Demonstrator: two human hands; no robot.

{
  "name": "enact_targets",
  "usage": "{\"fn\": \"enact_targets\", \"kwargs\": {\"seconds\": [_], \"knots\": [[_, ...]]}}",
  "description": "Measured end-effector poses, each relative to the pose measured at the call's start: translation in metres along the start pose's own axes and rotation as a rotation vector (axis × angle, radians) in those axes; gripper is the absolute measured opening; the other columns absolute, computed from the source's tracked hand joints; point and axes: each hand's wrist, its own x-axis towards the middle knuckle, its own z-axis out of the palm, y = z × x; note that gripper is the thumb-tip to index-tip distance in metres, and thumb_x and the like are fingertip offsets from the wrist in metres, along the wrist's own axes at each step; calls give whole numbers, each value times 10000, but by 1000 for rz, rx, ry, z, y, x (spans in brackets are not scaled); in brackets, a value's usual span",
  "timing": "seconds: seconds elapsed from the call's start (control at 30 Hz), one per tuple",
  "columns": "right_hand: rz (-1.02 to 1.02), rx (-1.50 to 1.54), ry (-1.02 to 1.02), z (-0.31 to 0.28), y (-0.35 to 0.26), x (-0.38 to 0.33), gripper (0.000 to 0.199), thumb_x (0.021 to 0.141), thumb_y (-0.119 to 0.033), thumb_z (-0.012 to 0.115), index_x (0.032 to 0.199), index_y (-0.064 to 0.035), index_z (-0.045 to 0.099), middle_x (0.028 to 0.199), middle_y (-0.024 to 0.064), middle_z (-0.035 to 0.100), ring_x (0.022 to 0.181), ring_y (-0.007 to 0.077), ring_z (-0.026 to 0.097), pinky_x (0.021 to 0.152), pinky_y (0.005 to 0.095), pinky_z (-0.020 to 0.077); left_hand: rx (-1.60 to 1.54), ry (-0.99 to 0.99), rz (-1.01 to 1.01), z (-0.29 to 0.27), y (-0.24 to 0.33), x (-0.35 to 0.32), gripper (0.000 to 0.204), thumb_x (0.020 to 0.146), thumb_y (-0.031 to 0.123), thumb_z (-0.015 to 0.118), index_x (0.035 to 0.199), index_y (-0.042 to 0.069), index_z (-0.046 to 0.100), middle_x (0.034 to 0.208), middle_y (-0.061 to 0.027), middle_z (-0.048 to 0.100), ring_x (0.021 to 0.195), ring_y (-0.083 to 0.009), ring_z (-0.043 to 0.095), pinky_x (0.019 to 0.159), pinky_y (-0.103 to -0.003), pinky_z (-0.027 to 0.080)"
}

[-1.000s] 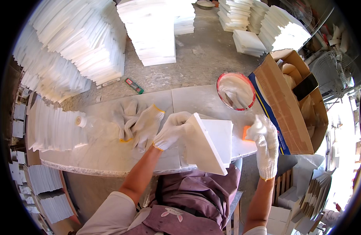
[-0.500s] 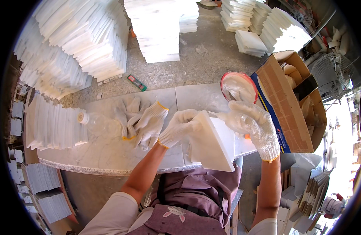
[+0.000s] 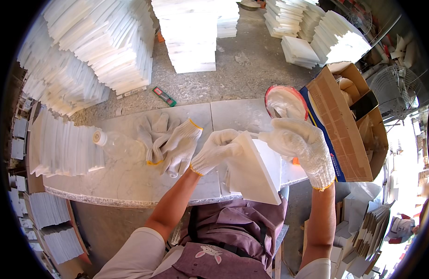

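1. The one white stone tile (image 3: 254,174) stands tilted on edge at the table's (image 3: 130,181) near rim, between both gloved hands.
2. The left hand (image 3: 217,151) curls its fingers over the tile's top corner; the right hand (image 3: 300,146) is closed on a small tool, mostly hidden.
3. It is probably heavy, stiff, and chippable; best gripped by opposite edges.
4. Left of the left fingers: two spare gloves (image 3: 170,142), one bottle (image 3: 117,144).

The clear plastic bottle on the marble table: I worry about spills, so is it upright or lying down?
Lying down. The clear plastic bottle rests on its side on the marble table, its capped end toward the left.
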Motion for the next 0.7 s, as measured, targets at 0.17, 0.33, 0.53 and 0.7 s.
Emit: {"fn": "enact_targets", "kwargs": {"seconds": [0.17,0.33,0.53,0.7], "knots": [[0,-19,2,2,-4,2,316,906,-203,658,1153,-9,694,1017,74,705,873,102,615,831,254,498,12,-10,25,-3,-4,0,329,807,163,661,1086,-10,684,969,-27,696,892,-84,610,812,-263,500],[56,3,0,3,-9,3,295,902,-164,652,1151,-14,700,1011,66,700,865,95,620,789,242,506,-7,-6,0,-1,1,-1,239,803,178,710,976,14,683,930,33,627,885,-52,541,790,-240,450],[79,-7,-6,3,-11,4,279,902,-150,653,1144,-22,707,1005,67,700,853,87,623,762,234,511,1,-16,6,-2,2,-1,227,797,174,705,954,12,683,919,35,626,879,-51,540,785,-240,449],[86,-21,-2,3,-10,5,276,895,-146,667,1138,-21,710,982,67,703,814,83,626,734,233,518,17,-13,-17,-1,6,-2,234,792,164,693,972,15,692,923,35,628,883,-53,545,798,-243,456]]}}
